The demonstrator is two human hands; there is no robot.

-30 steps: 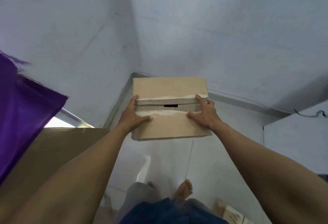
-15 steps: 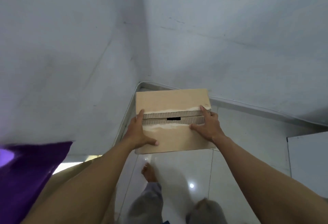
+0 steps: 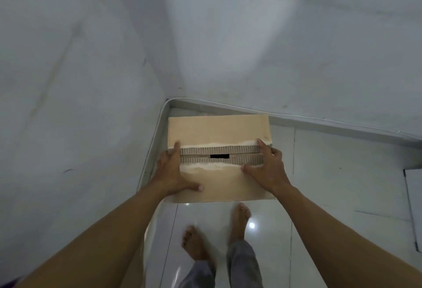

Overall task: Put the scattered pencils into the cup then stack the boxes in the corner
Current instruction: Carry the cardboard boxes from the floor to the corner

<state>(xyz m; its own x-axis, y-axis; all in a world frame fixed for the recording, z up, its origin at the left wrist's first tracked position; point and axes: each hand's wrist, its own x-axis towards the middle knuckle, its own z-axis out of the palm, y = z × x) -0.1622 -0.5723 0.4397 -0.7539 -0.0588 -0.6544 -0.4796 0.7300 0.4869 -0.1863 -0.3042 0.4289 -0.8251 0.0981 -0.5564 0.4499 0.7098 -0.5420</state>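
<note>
A brown cardboard box (image 3: 217, 131) with a torn strip of bare corrugation across its closed top flaps is held out in front of me, above the tiled floor near the room's corner. My left hand (image 3: 174, 173) grips its left side, thumb lying over the top. My right hand (image 3: 267, 169) grips the right side, fingers spread on the top flap. No pencils or cup are in view.
Two pale walls meet at the corner (image 3: 169, 101), with a white cable (image 3: 319, 121) running along the baseboard. My bare feet (image 3: 238, 219) stand on glossy white tiles. A white panel edge (image 3: 414, 207) shows at the far right.
I have stepped closer to the corner with the box still in both hands. The purple cloth and the large brown box at left have dropped out of view.
</note>
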